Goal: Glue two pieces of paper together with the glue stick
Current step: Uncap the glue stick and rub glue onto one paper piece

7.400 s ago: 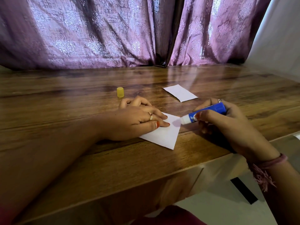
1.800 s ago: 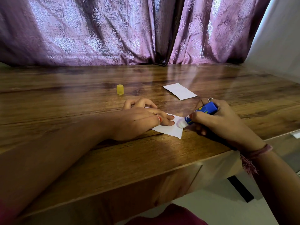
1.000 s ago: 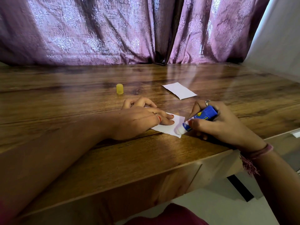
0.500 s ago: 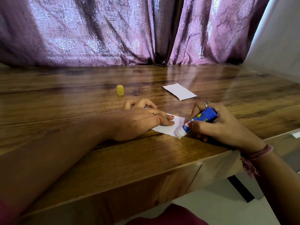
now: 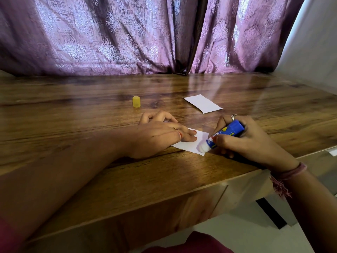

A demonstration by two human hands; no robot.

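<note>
In the head view, a person is sitting at a glossy wooden table point(image 5: 76, 114) with purple patterned curtains point(image 5: 113, 33) hanging behind its far edge.

The left hand point(image 5: 156, 136) is lying palm down on the near piece of paper point(image 5: 194, 143), fingers loosely spread and fingertips pressing the sheet flat against the tabletop. A thin ring is showing on one finger of this hand. The hand is covering most of the sheet, leaving only the right part of it showing, close to the table's front edge.

The right hand point(image 5: 244, 141) is closing around the blue glue stick point(image 5: 226, 134), pinching the barrel between thumb and fingers. The stick is tilting down toward the left, and its white glue tip is touching the near right corner of the sheet, just beside the left fingertips. A ring is showing on a finger of this hand, and a dark pink band with a tassel is sitting on the wrist.

The second piece of paper point(image 5: 202, 103) is lying flat and untouched farther back on the table, well apart from both hands and not yet joined to the first. The yellow cap point(image 5: 136, 101) is standing upright on the table, beyond the left hand and to the left of the far sheet.
</note>
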